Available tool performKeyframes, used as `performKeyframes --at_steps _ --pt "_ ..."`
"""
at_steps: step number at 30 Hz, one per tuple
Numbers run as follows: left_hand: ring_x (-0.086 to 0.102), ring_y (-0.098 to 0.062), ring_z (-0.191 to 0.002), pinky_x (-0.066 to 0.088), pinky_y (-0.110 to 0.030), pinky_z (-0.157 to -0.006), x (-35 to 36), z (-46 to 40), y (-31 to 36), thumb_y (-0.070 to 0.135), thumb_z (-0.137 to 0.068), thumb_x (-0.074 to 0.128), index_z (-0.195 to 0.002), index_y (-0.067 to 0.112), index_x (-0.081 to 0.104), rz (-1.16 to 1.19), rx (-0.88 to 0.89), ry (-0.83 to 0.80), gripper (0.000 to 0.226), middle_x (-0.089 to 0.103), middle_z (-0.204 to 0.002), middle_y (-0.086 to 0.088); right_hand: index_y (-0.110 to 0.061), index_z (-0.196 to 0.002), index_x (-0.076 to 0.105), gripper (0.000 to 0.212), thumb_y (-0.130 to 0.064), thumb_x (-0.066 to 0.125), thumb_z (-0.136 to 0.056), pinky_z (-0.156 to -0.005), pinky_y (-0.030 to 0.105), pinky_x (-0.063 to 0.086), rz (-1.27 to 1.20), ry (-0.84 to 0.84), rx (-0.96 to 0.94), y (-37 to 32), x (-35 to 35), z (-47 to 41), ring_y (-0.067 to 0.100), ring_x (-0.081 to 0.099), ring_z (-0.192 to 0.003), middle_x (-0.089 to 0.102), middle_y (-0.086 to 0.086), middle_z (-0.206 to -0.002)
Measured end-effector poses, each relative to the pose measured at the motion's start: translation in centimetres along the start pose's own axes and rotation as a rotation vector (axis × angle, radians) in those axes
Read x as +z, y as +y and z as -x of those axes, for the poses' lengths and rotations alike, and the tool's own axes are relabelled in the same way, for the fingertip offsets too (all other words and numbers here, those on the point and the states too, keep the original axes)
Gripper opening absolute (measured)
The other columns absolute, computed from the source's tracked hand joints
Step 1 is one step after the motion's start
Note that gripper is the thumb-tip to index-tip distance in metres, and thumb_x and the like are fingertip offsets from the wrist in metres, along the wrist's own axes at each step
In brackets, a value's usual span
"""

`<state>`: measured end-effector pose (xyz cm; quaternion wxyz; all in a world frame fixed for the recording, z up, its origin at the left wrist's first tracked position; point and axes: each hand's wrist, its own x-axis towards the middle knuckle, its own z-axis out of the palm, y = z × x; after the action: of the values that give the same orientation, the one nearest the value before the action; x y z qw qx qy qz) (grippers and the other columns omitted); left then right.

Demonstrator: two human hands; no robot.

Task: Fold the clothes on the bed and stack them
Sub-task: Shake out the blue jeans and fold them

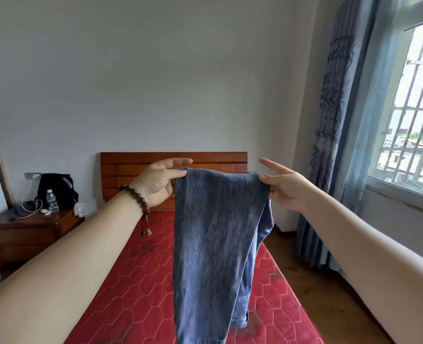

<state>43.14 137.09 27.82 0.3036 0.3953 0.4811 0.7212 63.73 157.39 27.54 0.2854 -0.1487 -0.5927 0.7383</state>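
Head view: jeans (pixel 213 234) hang between left hand (pixel 159 186), right hand (pixel 283 189).

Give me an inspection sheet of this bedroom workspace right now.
Surface: red quilted mattress, bare of bedding.
Job's things: blue denim jeans hanging above the mattress.
Clutter: wooden nightstand carrying a black bag and a clear plastic water bottle.
Hands: left hand and right hand each pinch a top corner of the jeans.
Cables: white cable on the nightstand.
Surroundings: wooden headboard, blue curtain, barred window.
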Motion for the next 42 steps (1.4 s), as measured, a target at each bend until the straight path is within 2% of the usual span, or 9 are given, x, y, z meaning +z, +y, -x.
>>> performKeyframes --at_steps 6,14,20,25,27,30,36,39,42 --pt "0.068 -0.012 -0.075 0.056 -0.023 -0.063 -0.6 0.3 0.3 -0.009 -0.089 0.051 -0.103 0.007 0.065 -0.153 0.015 0.003 0.026 0.072 -0.084 -0.003 -0.028 -0.113 0.066 0.032 -0.007 0.062 -0.091 -0.07 0.034 0.059 0.536 0.041 -0.09 -0.9 0.2 -0.3 0.022 0.069 -0.082 0.068 0.016 -0.11" --pt "0.066 -0.012 -0.077 0.057 -0.023 -0.066 -0.9 0.0 0.6 -0.008 -0.085 0.06 -0.095 0.006 0.068 -0.35 0.01 0.061 0.018 0.069 -0.087 -0.008 -0.015 -0.088 0.073 0.016 -0.001 0.068 -0.085 -0.089 0.039 0.055 0.37 0.109 -0.071 -0.5 0.0 -0.8 0.025 0.067 -0.09 0.069 0.014 -0.103" --pt "0.066 -0.013 -0.075 0.058 -0.026 -0.065 -0.3 -0.6 1.7 -0.004 -0.08 0.069 -0.088 0.006 0.069 -0.427 -0.105 0.095 0.013 0.069 -0.085 -0.005 -0.014 -0.088 0.073 0.016 0.001 0.071 -0.08 -0.079 0.032 0.059 0.421 0.12 -0.025 -1.0 0.1 -1.6 0.023 0.066 -0.092 0.067 0.013 -0.106" --pt "0.066 -0.012 -0.063 0.054 -0.025 -0.05 0.3 -1.5 2.0 -0.004 -0.078 0.071 -0.078 0.008 0.065 -0.522 -0.193 0.192 0.013 0.067 -0.076 -0.005 -0.014 -0.087 0.074 0.01 -0.007 0.075 -0.08 -0.073 0.04 0.06 0.884 0.239 -0.153 -1.5 1.3 -2.4 0.03 0.067 -0.079 0.062 0.001 -0.088" --pt "0.066 -0.013 -0.067 0.056 -0.026 -0.054 0.1 -1.9 2.2 -0.004 -0.078 0.071 -0.075 0.007 0.066 -0.495 -0.193 0.231 0.013 0.068 -0.074 -0.005 -0.014 -0.084 0.074 0.009 -0.006 0.075 -0.08 -0.071 0.037 0.06 0.784 0.242 -0.144 -1.7 1.3 -2.7 0.029 0.068 -0.08 0.065 0.005 -0.091" --pt "0.063 -0.016 -0.078 0.054 -0.033 -0.08 -0.8 -2.4 2.2 -0.002 -0.077 0.071 -0.072 0.008 0.067 -0.332 -0.15 0.281 0.012 0.07 -0.069 -0.003 -0.012 -0.088 0.072 0.016 0.002 0.069 -0.082 -0.072 0.026 0.059 0.388 0.13 -0.077 -1.8 0.8 -3.3 0.022 0.065 -0.092 0.066 0.011 -0.101" --pt "0.068 -0.017 -0.086 0.059 -0.028 -0.076 -2.4 -2.3 1.0 -0.012 -0.078 0.065 -0.092 0.002 0.067 -0.307 -0.174 0.144 0.02 0.07 -0.091 -0.01 -0.008 -0.097 0.071 0.026 0.011 0.066 -0.08 -0.07 0.021 0.058 0.421 0.049 0.043 -0.5 0.1 -4.4 0.02 0.064 -0.096 0.063 0.012 -0.11" --pt "0.068 -0.019 -0.088 0.058 -0.028 -0.076 -2.9 -2.7 0.3 -0.011 -0.076 0.069 -0.093 0.005 0.069 -0.438 -0.095 0.14 0.024 0.07 -0.092 -0.01 -0.014 -0.084 0.072 0.024 0.009 0.069 -0.079 -0.072 0.024 0.059 0.6 0.077 -0.033 0.1 0.2 -4.8 0.02 0.066 -0.087 0.067 0.013 -0.101" --pt "0.068 -0.012 -0.075 0.054 -0.024 -0.077 -3.6 -3.5 -0.4 0.001 -0.071 0.079 -0.086 0.012 0.074 -0.827 0.038 0.217 0.019 0.072 -0.077 -0.002 -0.019 -0.084 0.073 0.019 -0.001 0.073 -0.079 -0.075 0.03 0.058 0.965 0.153 -0.13 0.6 0.4 -5.5 0.023 0.067 -0.078 0.069 0.005 -0.084"
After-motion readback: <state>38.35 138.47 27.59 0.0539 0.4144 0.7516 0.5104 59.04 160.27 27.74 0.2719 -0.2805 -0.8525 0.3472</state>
